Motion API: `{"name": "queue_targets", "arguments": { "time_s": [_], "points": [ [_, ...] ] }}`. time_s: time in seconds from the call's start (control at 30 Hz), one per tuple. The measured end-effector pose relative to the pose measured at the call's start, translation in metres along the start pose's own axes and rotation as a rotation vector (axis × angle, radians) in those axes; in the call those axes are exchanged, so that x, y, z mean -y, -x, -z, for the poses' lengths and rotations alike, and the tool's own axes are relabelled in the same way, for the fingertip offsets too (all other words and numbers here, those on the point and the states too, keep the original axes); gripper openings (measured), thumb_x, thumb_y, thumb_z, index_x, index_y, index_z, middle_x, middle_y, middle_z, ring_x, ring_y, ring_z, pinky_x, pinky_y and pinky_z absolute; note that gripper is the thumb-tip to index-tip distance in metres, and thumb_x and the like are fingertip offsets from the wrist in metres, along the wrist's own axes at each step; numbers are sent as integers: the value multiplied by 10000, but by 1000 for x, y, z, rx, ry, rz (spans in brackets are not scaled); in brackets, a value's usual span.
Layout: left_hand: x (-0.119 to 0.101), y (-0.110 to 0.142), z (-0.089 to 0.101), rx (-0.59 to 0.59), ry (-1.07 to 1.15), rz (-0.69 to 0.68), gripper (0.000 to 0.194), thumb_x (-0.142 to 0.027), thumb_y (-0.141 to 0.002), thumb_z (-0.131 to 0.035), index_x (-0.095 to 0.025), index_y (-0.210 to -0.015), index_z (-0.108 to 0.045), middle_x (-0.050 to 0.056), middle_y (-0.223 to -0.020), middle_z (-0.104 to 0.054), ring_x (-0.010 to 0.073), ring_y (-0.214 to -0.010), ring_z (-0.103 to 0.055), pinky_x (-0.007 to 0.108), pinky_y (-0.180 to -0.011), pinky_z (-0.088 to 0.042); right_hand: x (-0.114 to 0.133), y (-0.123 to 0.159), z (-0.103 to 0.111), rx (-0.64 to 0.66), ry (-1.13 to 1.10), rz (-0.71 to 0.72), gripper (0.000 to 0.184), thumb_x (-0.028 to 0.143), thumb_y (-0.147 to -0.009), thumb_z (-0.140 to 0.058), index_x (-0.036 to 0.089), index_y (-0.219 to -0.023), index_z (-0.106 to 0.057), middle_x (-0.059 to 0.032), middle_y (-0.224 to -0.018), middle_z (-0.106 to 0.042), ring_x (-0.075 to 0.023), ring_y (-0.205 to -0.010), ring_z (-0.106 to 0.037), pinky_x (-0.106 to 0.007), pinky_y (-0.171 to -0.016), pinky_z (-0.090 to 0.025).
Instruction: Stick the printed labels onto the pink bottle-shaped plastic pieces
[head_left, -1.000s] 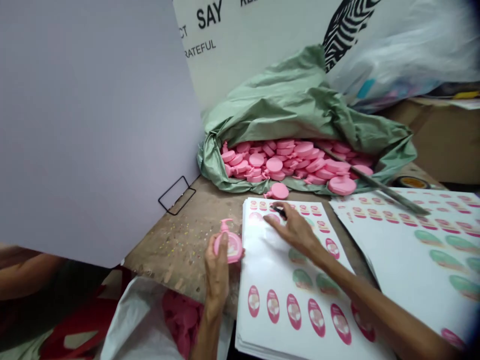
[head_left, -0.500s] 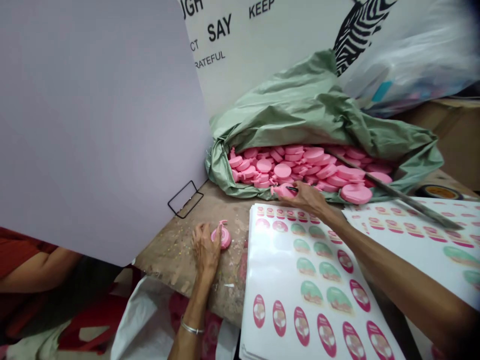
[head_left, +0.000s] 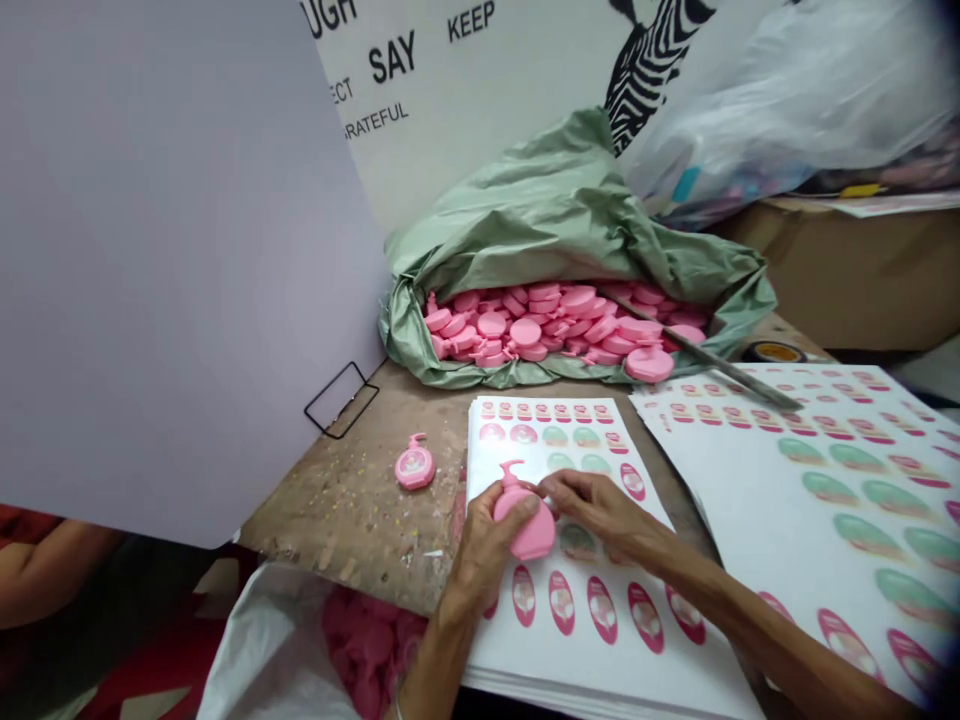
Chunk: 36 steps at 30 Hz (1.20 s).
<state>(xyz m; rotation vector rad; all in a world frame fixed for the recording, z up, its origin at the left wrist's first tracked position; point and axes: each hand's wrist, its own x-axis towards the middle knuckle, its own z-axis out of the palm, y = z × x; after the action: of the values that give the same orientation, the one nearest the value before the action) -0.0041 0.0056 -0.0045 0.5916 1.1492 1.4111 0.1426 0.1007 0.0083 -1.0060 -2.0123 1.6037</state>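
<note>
My left hand is wrapped round a plain pink toy pump bottle, thumb across its round face and pump spout pointing up. The bottle is over a stack of sticker sheets printed with green and pink labels. Close to the bottle's right shoulder, my right hand has its fingertips pinched together; what they grip is too small or hidden to make out. On the table to the left lies a second pink pump bottle with a picture label on its face.
A green sack full of pink bottles lies open at the back, a long flat bar across its mouth. More sticker sheets lie at right. A black wire stand is at left. Below the table edge, a white bag holds pink pieces.
My left hand has left the labelled bottle and now holds a plain one over the sheets. My right hand has come back from the sack's mouth to beside that bottle. The view has shifted right.
</note>
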Motion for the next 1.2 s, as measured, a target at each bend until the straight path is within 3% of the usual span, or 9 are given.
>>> {"name": "queue_targets", "arguments": {
  "time_s": [0.13,0.2,0.33,0.57,0.77,1.2],
  "points": [
    [-14,-16,5,-47,163,115,396,-360,-767,-701,-129,-1057,-560,132,-993,-683,228,-758,-695,326,-621,-568,-11,-36,30,-352,414,77,326,467,-935,-361,214,-853,-549,-30,-775,-642,-174,-674,-579,-293,-610,-416],
    [-24,-26,6,-45,163,115,414,-310,-728,-723,-143,-1064,-550,125,-984,-684,226,-737,-696,328,-594,-575,-17,-56,36,-415,593,123,243,382,-921,-388,217,-836,-545,-40,-787,-667,-179,-675,-587,-294,-616,-392],
    [-33,-50,7,-52,12,35,446,-303,-685,-755,-159,-1068,-578,100,-987,-669,178,-703,-669,280,-546,-571,-30,-82,33,-409,721,184,155,305,-874,-467,210,-824,-578,-66,-810,-691,-225,-778,-593,-343,-730,-359],
    [-14,-82,10,-161,-147,-79,452,-442,-726,-701,-150,-1044,-567,57,-867,-622,153,-620,-635,258,-474,-547,-48,-86,23,-443,879,249,205,288,-909,-429,188,-854,-599,-96,-881,-695,-248,-853,-563,-383,-813,-294],
    [-8,-83,10,-132,-186,-128,414,-492,-730,-694,-152,-946,-601,27,-782,-590,140,-614,-611,232,-494,-537,-53,-86,23,-444,903,283,178,259,-898,-446,194,-815,-589,-84,-816,-673,-225,-807,-554,-343,-784,-320],
    [-2,-84,17,-139,-222,-152,418,-488,-715,-715,-162,-970,-656,40,-830,-624,137,-676,-588,231,-574,-534,-54,-86,19,-472,845,288,132,297,-881,-488,198,-833,-562,-66,-784,-653,-213,-748,-539,-325,-722,-345]
  ]
}}
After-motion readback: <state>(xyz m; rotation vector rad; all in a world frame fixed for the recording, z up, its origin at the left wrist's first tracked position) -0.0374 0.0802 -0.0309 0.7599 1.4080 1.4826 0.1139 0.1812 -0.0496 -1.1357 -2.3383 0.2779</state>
